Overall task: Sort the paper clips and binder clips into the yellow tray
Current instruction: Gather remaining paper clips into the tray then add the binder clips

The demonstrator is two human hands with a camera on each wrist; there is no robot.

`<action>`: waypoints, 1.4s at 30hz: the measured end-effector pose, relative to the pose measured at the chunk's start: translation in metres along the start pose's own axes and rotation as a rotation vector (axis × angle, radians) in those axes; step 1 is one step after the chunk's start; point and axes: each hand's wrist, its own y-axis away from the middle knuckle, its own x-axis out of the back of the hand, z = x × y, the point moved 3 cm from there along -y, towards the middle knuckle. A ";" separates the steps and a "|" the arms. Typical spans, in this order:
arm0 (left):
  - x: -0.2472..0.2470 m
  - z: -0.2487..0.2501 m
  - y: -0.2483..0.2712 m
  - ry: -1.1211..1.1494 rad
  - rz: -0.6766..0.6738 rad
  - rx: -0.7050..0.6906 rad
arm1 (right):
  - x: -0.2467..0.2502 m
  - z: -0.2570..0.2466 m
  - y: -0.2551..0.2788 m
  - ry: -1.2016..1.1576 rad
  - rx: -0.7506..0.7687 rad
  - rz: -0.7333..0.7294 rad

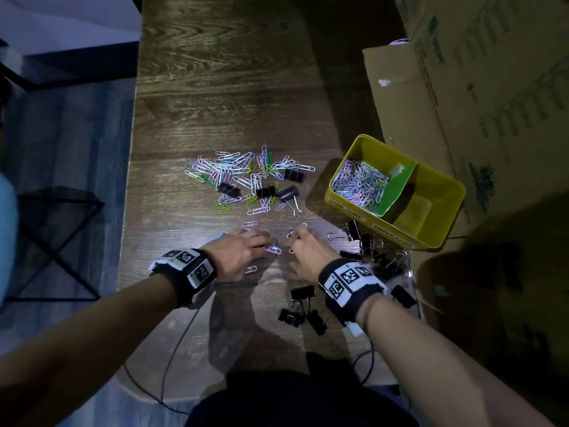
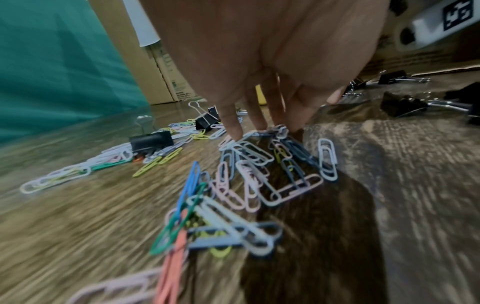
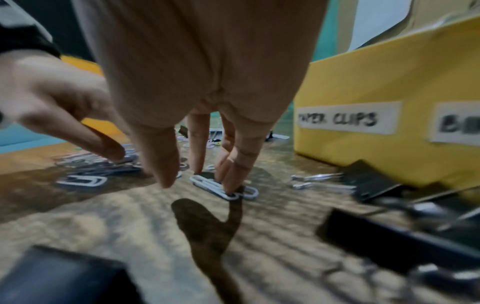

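Coloured paper clips (image 1: 243,174) lie scattered mid-table with a few black binder clips (image 1: 264,191) among them. The yellow tray (image 1: 385,226) stands to the right; its left compartment holds paper clips (image 1: 360,183) behind a green divider (image 1: 397,189), and the right compartment looks bare. My left hand (image 1: 264,246) reaches down with straight fingers (image 2: 235,131) touching a small heap of clips (image 2: 262,164). Close beside it, my right hand (image 1: 295,241) presses white paper clips (image 3: 207,184) against the table with its fingertips (image 3: 231,188), thumb apart.
More black binder clips lie in front of the tray (image 1: 366,241) and near my right wrist (image 1: 300,309). Cardboard boxes (image 1: 462,87) stand right of and behind the tray. The tray front carries a "PAPER CLIPS" label (image 3: 348,119). The table's left edge (image 1: 129,211) drops to the floor.
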 end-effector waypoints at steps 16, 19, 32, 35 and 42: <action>-0.020 0.005 0.039 0.455 0.298 0.842 | -0.034 -0.039 -0.015 -0.068 -0.074 0.208; -0.013 0.000 0.038 0.473 0.247 0.781 | -0.036 -0.044 -0.018 -0.111 -0.065 0.214; -0.007 -0.003 0.025 0.361 0.114 0.720 | -0.030 -0.067 -0.035 -0.059 -0.063 0.190; -0.009 -0.007 0.030 0.392 0.169 0.678 | -0.024 -0.063 -0.032 -0.063 -0.055 0.216; -0.012 -0.033 0.052 0.691 0.310 0.811 | -0.013 -0.043 -0.025 -0.264 -0.235 0.180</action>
